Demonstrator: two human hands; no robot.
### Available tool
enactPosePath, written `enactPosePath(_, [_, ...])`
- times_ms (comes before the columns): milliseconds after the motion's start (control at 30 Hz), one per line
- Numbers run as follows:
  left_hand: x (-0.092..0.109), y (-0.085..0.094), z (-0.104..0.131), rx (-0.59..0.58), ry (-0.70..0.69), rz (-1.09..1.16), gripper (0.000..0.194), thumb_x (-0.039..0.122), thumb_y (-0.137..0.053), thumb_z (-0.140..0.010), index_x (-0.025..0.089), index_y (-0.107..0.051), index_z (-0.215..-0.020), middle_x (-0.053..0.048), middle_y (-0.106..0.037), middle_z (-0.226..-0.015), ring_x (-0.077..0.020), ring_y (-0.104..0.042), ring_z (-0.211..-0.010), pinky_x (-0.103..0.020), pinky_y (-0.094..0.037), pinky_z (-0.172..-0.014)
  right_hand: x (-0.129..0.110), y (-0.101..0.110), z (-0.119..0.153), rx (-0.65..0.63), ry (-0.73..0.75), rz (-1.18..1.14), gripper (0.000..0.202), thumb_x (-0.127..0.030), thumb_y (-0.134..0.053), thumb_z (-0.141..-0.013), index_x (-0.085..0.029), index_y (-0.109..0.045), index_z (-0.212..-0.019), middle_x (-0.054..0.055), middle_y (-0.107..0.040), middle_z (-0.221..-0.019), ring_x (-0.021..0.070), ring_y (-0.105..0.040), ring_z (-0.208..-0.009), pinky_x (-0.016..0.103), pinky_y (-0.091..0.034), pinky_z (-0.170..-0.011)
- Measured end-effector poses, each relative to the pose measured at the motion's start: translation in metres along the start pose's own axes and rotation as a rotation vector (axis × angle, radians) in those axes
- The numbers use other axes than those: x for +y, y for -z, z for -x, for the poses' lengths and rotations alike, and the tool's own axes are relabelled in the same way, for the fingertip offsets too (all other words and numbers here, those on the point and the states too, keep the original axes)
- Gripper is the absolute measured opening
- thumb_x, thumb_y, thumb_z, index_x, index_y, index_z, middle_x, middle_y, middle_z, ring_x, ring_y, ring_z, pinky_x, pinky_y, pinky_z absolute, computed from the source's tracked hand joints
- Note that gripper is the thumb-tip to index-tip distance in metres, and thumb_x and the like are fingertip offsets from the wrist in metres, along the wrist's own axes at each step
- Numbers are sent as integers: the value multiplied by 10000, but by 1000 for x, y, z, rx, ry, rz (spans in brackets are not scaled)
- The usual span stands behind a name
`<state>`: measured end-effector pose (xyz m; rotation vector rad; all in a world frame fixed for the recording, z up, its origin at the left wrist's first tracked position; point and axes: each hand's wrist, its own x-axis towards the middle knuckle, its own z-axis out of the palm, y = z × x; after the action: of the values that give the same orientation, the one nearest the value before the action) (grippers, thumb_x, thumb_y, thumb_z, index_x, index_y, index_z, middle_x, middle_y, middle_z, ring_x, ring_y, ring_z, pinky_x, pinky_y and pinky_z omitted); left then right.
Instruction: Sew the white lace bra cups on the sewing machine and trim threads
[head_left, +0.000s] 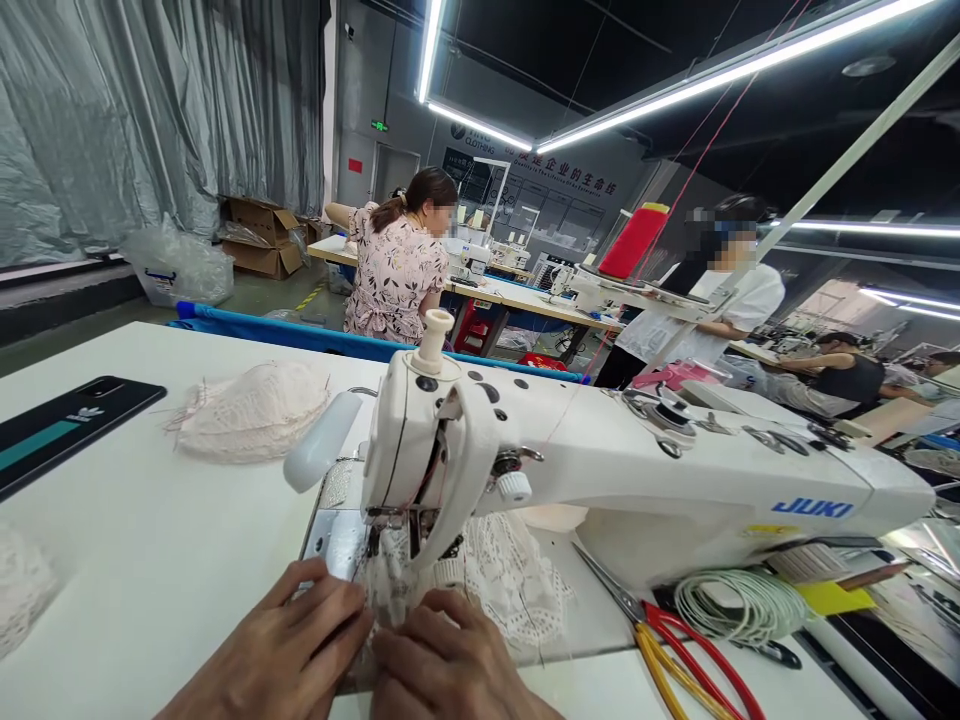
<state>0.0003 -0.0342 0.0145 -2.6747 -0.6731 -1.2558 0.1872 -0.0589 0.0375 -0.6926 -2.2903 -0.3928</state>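
Note:
A piece of white lace fabric (517,580) lies under the needle area of a white sewing machine (600,455) and spreads to the right of it. My left hand (292,640) is closed at the lace's near left edge, fingers bent and pressed together beside the metal plate. Close by, my right hand (454,655) is closed on the lace just in front of the presser foot, its fingers curled down. The fingertips and the cloth between them are partly hidden. Red thread runs down to the machine head.
Scissors with red and yellow handles (675,640) lie right of the lace, beside a coil of pale cord (739,605). On the left are a lace cup piece (255,410) and a dark phone (75,425). Other people sit or stand at tables beyond.

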Motion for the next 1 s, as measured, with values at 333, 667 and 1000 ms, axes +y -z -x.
enactPosePath(333, [-3, 14, -17, -72, 37, 12, 280, 66, -380, -867, 210, -620, -889, -1, -648, -864, -122, -590, -726, -316, -337, -873, 9, -6, 2, 55, -148, 92, 704, -666, -118, -924, -165, -609, -859, 41, -663, -728, 169, -561, -627, 342, -388, -738])
enactPosePath(667, [-20, 3, -6, -132, 74, 52, 185, 184, -486, -917, 214, -601, -1059, 13, -660, -973, -128, -597, -939, -347, -209, -1026, 20, -22, 20, -73, -121, 244, 866, -845, -254, -755, -122, -625, -1056, 137, -686, -828, 286, -619, -795, 470, -422, -836])
enactPosePath(1000, [-24, -1, 4, -183, 5, -162, 198, 179, -495, -897, 217, -609, -1054, -26, -671, -1032, -167, -575, -1041, -407, -204, -1071, 7, -10, 14, -39, -73, 191, 278, -308, -428, -983, -169, -630, -850, 49, -695, -921, 164, -629, -832, 317, -440, -847])
